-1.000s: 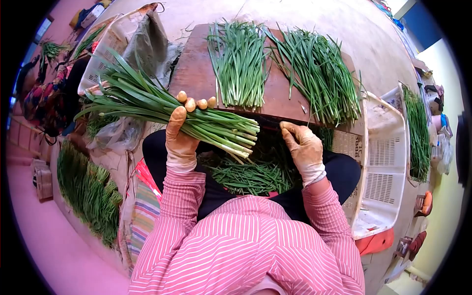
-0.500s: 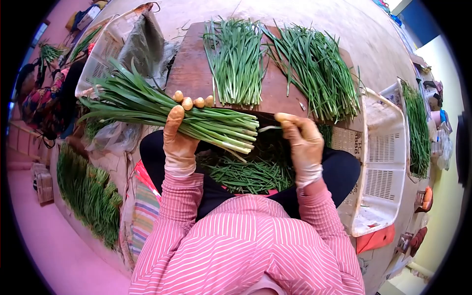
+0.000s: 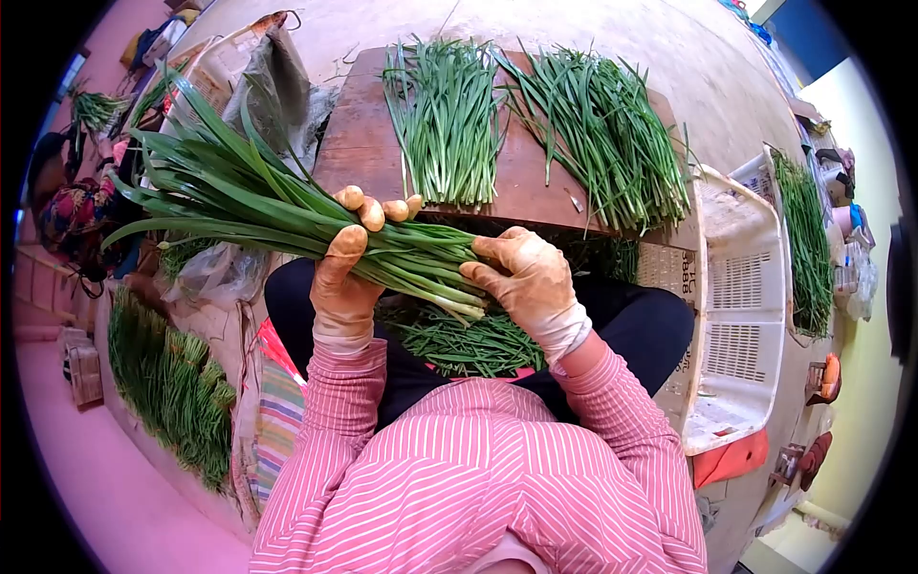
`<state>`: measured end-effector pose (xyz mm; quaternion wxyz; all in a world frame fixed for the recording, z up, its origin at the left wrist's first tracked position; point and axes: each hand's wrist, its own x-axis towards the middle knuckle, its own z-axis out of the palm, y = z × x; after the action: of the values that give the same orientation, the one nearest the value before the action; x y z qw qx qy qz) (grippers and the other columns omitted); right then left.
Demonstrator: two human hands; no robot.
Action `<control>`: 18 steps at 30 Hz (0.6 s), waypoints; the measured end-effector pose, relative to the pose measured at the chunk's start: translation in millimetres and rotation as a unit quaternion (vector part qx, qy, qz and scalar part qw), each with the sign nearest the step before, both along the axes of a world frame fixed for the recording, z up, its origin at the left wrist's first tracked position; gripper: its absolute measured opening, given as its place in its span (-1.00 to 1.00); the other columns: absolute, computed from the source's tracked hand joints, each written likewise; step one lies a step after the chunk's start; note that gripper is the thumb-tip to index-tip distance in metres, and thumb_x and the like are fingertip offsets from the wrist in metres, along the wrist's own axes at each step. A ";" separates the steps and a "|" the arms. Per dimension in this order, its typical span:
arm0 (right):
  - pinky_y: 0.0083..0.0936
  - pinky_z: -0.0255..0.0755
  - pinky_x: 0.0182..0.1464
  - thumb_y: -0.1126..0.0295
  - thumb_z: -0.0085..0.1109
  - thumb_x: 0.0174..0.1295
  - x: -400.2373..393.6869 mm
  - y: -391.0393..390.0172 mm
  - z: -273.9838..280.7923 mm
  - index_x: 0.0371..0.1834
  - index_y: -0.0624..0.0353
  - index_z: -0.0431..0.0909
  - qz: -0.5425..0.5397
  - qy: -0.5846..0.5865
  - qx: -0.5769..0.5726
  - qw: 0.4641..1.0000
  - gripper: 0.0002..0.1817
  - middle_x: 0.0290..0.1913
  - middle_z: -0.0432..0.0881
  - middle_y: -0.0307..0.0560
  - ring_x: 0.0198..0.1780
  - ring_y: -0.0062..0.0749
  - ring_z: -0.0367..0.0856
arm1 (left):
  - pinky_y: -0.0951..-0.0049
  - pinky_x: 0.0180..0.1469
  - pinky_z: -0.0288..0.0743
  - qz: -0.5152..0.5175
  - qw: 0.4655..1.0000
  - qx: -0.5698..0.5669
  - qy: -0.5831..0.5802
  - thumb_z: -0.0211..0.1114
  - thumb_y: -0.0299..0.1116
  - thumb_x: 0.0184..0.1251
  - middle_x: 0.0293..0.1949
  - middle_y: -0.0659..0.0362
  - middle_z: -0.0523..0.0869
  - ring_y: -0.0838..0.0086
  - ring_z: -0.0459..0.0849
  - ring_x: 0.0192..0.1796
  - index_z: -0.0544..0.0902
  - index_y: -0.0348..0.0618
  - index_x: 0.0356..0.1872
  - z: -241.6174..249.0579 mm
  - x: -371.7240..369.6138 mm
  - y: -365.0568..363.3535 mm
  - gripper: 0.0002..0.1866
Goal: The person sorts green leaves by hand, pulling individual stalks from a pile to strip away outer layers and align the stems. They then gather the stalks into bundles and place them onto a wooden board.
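A thick bunch of garlic chives [image 3: 244, 196] lies across my lap, with its leaves fanned to the left and its pale stem ends to the right. My gloved left hand [image 3: 346, 273] is wrapped round the middle of it, thumb in front and fingertips behind. At the stem end, my gloved right hand [image 3: 528, 279] is closed with thumb and fingers on the stems. Below both hands, loose green trimmings [image 3: 464, 340] fill the space between my legs. Two flat piles of chives, a left pile [image 3: 445, 129] and a right pile [image 3: 612, 139], rest on the board beyond.
The brown wooden board [image 3: 349, 134] stands in front of me. A white plastic crate [image 3: 703, 287] is at my right, with more chives [image 3: 801, 249] past it. Bundled chives [image 3: 167, 383] lie at my left. Another person [image 3: 81, 206] sits at the far left near a crate.
My right hand has moved left from beside the bunch onto its stem ends. The white strand at its fingers no longer shows. The bunch has shifted slightly left.
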<state>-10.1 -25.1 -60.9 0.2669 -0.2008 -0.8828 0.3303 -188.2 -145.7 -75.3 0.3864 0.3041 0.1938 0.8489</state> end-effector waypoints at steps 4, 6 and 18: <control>-0.55 0.51 -0.18 0.44 0.44 0.09 3.2 -3.1 0.5 -0.16 0.27 0.64 0.022 0.070 -0.319 0.945 -0.73 -0.29 0.65 -0.14 -0.28 -0.47 0.62 | -0.12 0.45 0.17 -0.002 1.000 0.006 -0.012 0.25 -0.44 0.33 -0.16 0.23 0.61 0.26 0.58 0.10 0.51 -0.09 0.15 -1.6 -0.5 -2.6 -0.64; -0.67 0.50 -0.14 0.46 0.35 0.21 5.5 -3.0 8.0 -0.20 0.34 0.63 0.007 0.091 -0.498 0.862 -0.82 -0.30 0.65 -0.22 -0.23 -0.64 0.58 | -0.12 0.45 0.17 -0.006 1.000 0.015 -0.022 0.25 -0.44 0.33 -0.16 0.23 0.61 0.26 0.58 0.10 0.51 -0.09 0.15 -2.4 -1.5 -1.0 -0.63; -0.38 0.51 -0.02 -0.02 0.31 0.19 25.8 8.3 5.5 -0.15 0.20 0.68 -0.100 -0.081 -0.238 0.963 -0.54 -0.22 0.70 0.02 -0.14 -0.24 0.69 | -0.10 0.51 0.06 0.020 0.999 0.035 -0.017 0.22 -0.39 0.36 -0.11 0.25 0.60 0.29 0.56 0.14 0.48 -0.05 0.18 -2.2 -12.5 -1.5 -0.62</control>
<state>15.7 -16.7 -55.4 0.1708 -0.3719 -0.7726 0.4854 -200.7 -147.2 -77.5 0.3616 0.2993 0.1635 0.8677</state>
